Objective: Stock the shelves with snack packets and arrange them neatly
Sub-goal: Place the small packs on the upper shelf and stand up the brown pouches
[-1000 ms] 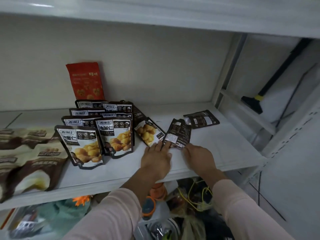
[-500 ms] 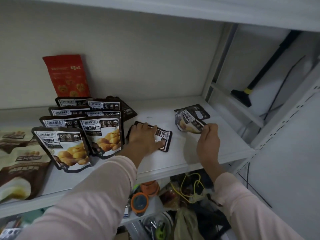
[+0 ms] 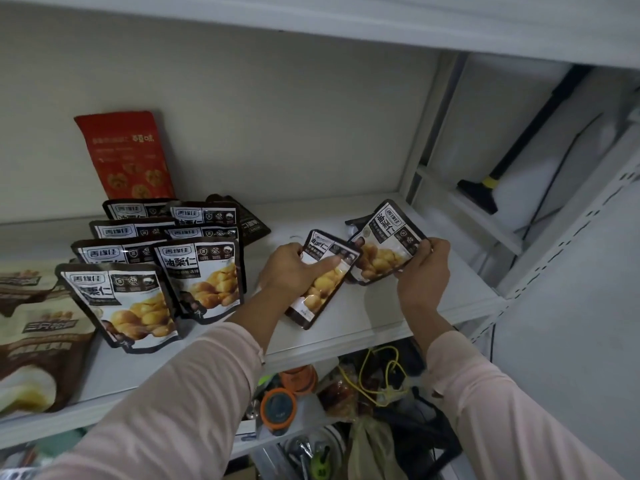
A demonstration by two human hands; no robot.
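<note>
Two brown-and-white chestnut packets are in my hands over the white shelf [image 3: 363, 327]. My left hand [image 3: 294, 271] grips one packet [image 3: 320, 289], thumb across its front, its lower end on the shelf board. My right hand [image 3: 424, 268] holds a second packet [image 3: 384, 247] tilted, face up, just right of the first. Several matching packets [image 3: 197, 271] stand in two rows at the left. Another dark packet [image 3: 251, 223] lies flat behind those rows.
A red packet [image 3: 128, 154] leans on the back wall. Larger beige-brown bags [image 3: 34, 327] lie at the far left. A shelf upright [image 3: 426, 133] bounds the right side, with a black broom [image 3: 491, 181] beyond. Cluttered items, orange lids and cords fill the lower shelf [image 3: 311, 393].
My left hand went from pressing a flat packet to gripping it and lifting its top. My right hand picked its packet up and turned it face up. The view has come closer.
</note>
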